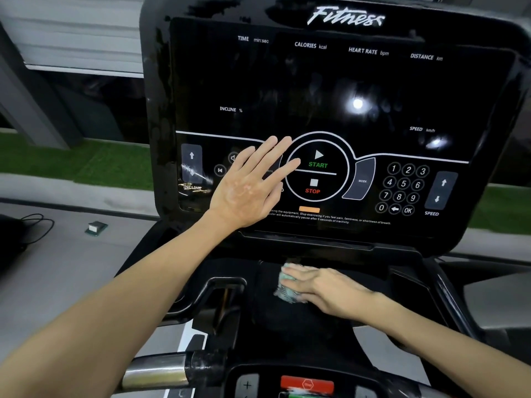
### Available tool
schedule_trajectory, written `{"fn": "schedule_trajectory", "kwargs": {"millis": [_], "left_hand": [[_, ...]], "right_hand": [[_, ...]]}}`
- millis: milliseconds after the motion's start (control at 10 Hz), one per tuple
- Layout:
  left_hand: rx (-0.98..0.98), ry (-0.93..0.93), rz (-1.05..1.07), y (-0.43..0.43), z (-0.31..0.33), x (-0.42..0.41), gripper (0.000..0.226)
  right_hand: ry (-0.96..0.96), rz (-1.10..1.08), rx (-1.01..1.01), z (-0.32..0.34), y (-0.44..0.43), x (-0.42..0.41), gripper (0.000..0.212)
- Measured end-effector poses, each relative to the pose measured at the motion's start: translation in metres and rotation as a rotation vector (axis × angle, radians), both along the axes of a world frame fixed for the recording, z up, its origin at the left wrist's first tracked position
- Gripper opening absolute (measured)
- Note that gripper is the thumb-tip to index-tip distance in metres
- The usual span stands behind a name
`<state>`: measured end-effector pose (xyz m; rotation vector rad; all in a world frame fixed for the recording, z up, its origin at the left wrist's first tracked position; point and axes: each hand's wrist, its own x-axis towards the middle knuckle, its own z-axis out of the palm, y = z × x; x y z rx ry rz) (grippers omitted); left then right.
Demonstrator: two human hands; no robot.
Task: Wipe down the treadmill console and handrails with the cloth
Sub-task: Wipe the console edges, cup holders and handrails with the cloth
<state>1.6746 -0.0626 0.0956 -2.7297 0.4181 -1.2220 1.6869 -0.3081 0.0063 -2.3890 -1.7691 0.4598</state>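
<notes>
The black treadmill console (330,90) fills the upper middle, with START and STOP buttons and a number keypad. My left hand (253,182) lies flat with straight fingers on the panel, just left of the START ring. Below the screen, on the dark tray (373,285), my right hand (324,288) presses flat on a crumpled pale green cloth (284,285). Part of the cloth is hidden under my fingers. A shiny metal handrail (155,374) crosses the bottom left.
A red stop button (307,383) sits on the lower control bar at the bottom centre. A cup-holder recess (224,294) opens left of the tray. On the grey floor at left lie a small box (96,226) and a black cable (31,225). Green turf runs behind.
</notes>
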Motion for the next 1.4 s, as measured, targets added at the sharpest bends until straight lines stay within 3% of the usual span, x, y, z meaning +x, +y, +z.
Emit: {"fn": "schedule_trajectory", "kwargs": {"millis": [200, 300, 400, 700, 900, 1200, 1300, 1400], "left_hand": [[0.008, -0.004, -0.002, 0.000, 0.001, -0.001, 0.048], [0.009, -0.002, -0.007, 0.001, 0.001, 0.000, 0.047], [0.002, -0.007, -0.016, 0.001, 0.000, 0.000, 0.046], [0.004, -0.010, -0.019, 0.002, -0.001, 0.002, 0.046], [0.004, -0.010, -0.015, 0.001, 0.000, 0.001, 0.046], [0.003, -0.001, -0.009, 0.001, 0.000, 0.001, 0.047], [0.004, 0.004, -0.011, 0.000, -0.001, 0.001, 0.047], [0.003, -0.002, -0.014, 0.001, -0.002, 0.001, 0.047]], "right_hand": [[0.083, -0.051, 0.115, -0.005, 0.046, -0.026, 0.046], [0.384, 0.013, 0.121, -0.003, 0.032, -0.035, 0.045], [0.500, 0.030, 0.108, 0.003, 0.025, -0.036, 0.042], [0.386, -0.015, 0.012, 0.014, -0.062, -0.005, 0.042], [0.165, -0.085, 0.132, 0.001, -0.027, 0.014, 0.044], [0.166, -0.041, 0.236, -0.010, 0.047, -0.010, 0.039], [0.239, 0.001, 0.180, -0.006, 0.046, -0.017, 0.040], [0.448, 0.006, 0.125, -0.001, 0.036, -0.032, 0.040]]}}
